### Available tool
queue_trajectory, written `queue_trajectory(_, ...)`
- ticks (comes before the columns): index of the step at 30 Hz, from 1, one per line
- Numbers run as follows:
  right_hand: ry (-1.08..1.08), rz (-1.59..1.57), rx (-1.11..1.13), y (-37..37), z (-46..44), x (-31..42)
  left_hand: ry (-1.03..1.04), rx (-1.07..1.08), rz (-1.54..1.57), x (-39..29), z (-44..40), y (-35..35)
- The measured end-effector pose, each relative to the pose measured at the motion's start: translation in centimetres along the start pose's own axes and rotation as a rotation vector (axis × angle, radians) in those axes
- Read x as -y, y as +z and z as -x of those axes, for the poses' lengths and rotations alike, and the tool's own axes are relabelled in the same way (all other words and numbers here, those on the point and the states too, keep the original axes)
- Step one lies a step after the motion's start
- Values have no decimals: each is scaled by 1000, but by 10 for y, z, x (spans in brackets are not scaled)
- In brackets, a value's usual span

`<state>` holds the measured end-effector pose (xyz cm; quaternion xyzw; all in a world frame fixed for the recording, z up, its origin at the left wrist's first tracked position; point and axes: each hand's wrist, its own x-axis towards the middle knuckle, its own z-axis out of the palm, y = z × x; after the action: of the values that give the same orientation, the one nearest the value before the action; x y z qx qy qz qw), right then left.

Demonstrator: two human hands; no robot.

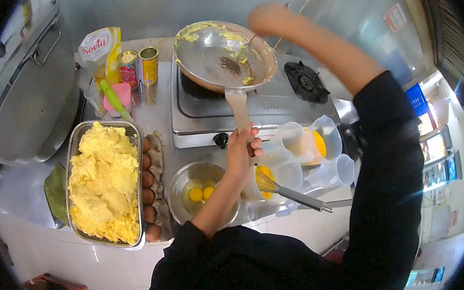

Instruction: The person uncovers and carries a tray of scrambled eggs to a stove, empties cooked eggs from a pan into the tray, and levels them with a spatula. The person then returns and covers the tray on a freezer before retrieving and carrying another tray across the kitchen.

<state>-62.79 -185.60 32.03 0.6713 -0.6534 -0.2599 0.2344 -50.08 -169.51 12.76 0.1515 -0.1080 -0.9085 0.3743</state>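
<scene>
My left hand [241, 148] is wrapped round the handle [238, 104] of a frying pan [209, 53] on the stove. Bits of yellow egg cling to the pan's wall, and a dark patch marks its bottom. Above the pan's right rim, my right hand [269, 20] is closed on a thin metal fork [243, 53], its tines touching the pan's inside. Motion blurs the right hand slightly. Below my left forearm, a steel bowl [178, 206] holds cracked eggs with whole yolks. Beside it, a whisk [298, 197] rests in a clear plastic jug [287, 168] with yellow egg.
A rectangular wire basket [67, 186] heaped with cooked egg stands left, beside a carton of eggs [149, 209]. Behind are tins [148, 66], a Sovia pouch [100, 50] and green-handled tool [114, 100]. More plastic jugs [342, 170] stand right, near a second burner [305, 82].
</scene>
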Motion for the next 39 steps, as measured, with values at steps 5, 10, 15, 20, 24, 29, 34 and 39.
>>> queue_trajectory(5,-15,208,251,-49,3,-16,-4,13,2,0,0,0)
queue_trajectory(10,-97,341,113,-59,34,12,-7,21,-18,-1,1,1)
queue_trajectory(15,-35,352,359,-61,50,67,35,9,-33,3,0,2)
queue_trajectory(20,288,595,336,41,6,115,69,22,6,13,-2,1)
queue_trajectory(24,397,752,221,45,-12,120,70,-5,2,13,-2,1)
queue_trajectory(29,202,754,538,21,-19,116,90,-11,20,18,0,1)
queue_trajectory(34,337,787,545,19,-34,117,84,-26,22,13,2,2)
queue_trajectory(39,-8,447,292,-2,-18,83,102,-25,-4,17,1,3)
